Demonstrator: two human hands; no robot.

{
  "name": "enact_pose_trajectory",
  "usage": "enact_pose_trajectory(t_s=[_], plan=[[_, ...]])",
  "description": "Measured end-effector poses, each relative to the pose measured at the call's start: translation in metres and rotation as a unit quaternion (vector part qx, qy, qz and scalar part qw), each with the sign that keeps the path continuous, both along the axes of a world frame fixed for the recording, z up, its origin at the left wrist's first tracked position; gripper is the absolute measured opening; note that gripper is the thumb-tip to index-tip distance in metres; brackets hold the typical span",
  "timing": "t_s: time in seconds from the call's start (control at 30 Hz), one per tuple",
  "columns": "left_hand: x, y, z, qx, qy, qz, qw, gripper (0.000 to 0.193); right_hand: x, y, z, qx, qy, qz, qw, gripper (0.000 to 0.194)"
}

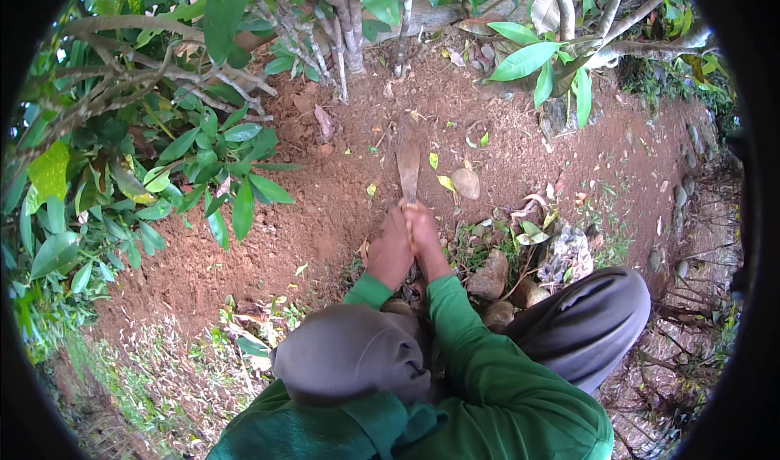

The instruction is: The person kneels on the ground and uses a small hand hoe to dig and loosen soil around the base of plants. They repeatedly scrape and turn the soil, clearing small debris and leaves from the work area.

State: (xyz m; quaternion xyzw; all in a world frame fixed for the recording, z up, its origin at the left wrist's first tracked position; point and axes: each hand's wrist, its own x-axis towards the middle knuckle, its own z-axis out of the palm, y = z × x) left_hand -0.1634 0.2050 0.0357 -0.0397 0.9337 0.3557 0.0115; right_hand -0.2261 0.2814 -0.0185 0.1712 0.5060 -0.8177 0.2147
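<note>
My left hand [390, 252] and my right hand [425, 234] are close together at the middle of the view, both closed around the handle of a machete-like tool [409, 164]. Its broad, dirt-coloured blade points away from me over bare reddish soil [341, 198]. The far end of the blade is blurred and blends into the ground. Most of the handle is hidden by my fingers. A smooth tan stone [466, 183] lies to the right of the blade, with small yellow leaves beside it.
Leafy shrub branches [183, 88] crowd the upper left, and thin trunks [350, 34] rise at the top. Another leafy branch [567, 46] hangs at the upper right. Several rocks [489, 274] and a whitish crumpled lump [567, 254] lie by my right knee. My knees flank my forearms.
</note>
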Motion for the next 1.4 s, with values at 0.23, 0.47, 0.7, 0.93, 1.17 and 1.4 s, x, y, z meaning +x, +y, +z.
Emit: enact_pose_trajectory(t_s=[0.23,0.47,0.7,0.93,1.17,1.4], plan=[[-0.057,-0.034,0.058,0.037,0.136,0.01,0.99,0.042,-0.06,-0.029,0.089,0.112,0.061,0.034,0.991,0.016],[-0.008,-0.035,0.077,-0.007,-0.014,-0.172,0.985,0.042,0.019,-0.02,0.083,-0.021,-0.088,-0.167,0.982,0.018],[-0.032,-0.019,0.069,-0.057,-0.087,-0.143,0.984,0.047,0.001,0.002,0.063,-0.06,-0.113,-0.122,0.984,0.015],[-0.035,-0.004,0.06,-0.093,-0.117,-0.123,0.981,0.056,-0.003,0.005,0.047,-0.046,-0.121,-0.136,0.982,0.003],[-0.029,0.004,-0.006,-0.007,-0.015,-0.087,0.996,0.055,-0.014,0.018,0.017,0.106,-0.099,-0.032,0.989,0.004],[-0.027,0.005,-0.02,0.178,-0.092,0.004,0.98,0.047,-0.023,0.011,0.023,0.313,-0.02,0.03,0.949,0.015]])
